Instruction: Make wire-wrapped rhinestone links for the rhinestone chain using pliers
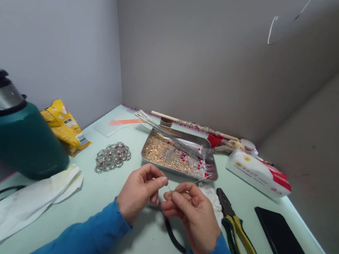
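Just in front of the metal tray (178, 173), my left hand (143, 189) and my right hand (192, 214) are close together, each closed in a pinch. Between the fingertips runs a thin wire (169, 188); a pale, thin end slants up past my right fingers toward the tray's front edge. Anything small on the wire is too fine to make out. The tray holds loose gold, red and clear beads (165, 154), with a bundle of straight wires (168, 134) lying across it. Partly hidden beneath my hands is a tool with a black curved handle (174, 236).
Pliers (234, 227), a black flat object (291, 253) and a tissue pack (258, 173) lie to the right. At left are beaded wire rings (113, 157), a yellow packet (65, 125), a green bottle (16, 137) and white paper (21, 206). A wrapped stick (195, 125) lies behind the tray.
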Demonstrator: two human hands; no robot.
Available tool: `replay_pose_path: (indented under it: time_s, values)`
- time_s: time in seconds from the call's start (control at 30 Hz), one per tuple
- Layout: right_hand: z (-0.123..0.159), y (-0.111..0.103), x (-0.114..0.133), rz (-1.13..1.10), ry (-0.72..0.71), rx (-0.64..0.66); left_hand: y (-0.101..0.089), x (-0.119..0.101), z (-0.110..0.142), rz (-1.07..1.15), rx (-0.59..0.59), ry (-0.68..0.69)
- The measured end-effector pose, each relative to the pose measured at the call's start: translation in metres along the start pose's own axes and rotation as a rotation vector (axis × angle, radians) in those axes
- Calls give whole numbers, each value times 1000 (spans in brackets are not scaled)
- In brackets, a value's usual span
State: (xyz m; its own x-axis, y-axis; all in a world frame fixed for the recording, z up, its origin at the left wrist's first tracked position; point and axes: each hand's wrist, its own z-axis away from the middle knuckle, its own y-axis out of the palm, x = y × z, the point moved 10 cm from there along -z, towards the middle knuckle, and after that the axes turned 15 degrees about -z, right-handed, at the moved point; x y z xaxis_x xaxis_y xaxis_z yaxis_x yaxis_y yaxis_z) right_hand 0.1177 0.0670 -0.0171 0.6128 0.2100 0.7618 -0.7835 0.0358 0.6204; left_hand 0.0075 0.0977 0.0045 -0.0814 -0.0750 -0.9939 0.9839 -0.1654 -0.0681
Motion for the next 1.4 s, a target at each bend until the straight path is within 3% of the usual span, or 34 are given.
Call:
replay_pose_path:
  time_s: [0.13, 0.23, 0.47, 0.63, 0.83, 0.97, 1.13, 1.2, 1.3, 1.4]
  values:
    - [-3, -2, 1, 89, -19, 13, 12, 5, 1, -192, 148, -67]
    - [-5, -6, 1, 167, -9, 4, 15, 10, 2, -259, 188, -107]
    - [-6, -9, 16, 386, -116, -5, 22, 22, 4, -35, 235, -224]
    - [-5, -6, 14, 391, -113, 29, 32, 30, 8, -20, 326, -259]
    - [-3, -8, 15, 304, -233, 4, 28, 28, 7, 46, 263, -226]
    - [-5, -11, 12, 332, -202, -28, 27, 30, 5, 66, 229, -229]
    - [-5, -5, 15, 434, -191, -1, 33, 29, 6, -33, 333, -216]
    - [-6, -4, 19, 492, -177, 24, 34, 26, 6, -105, 368, -193]
    - [-7, -12, 39, 638, -193, -2, 27, 24, 2, -198, 330, -166]
    - [-4, -23, 67, 934, -255, -76, 20, 27, -2, -330, 284, -172]
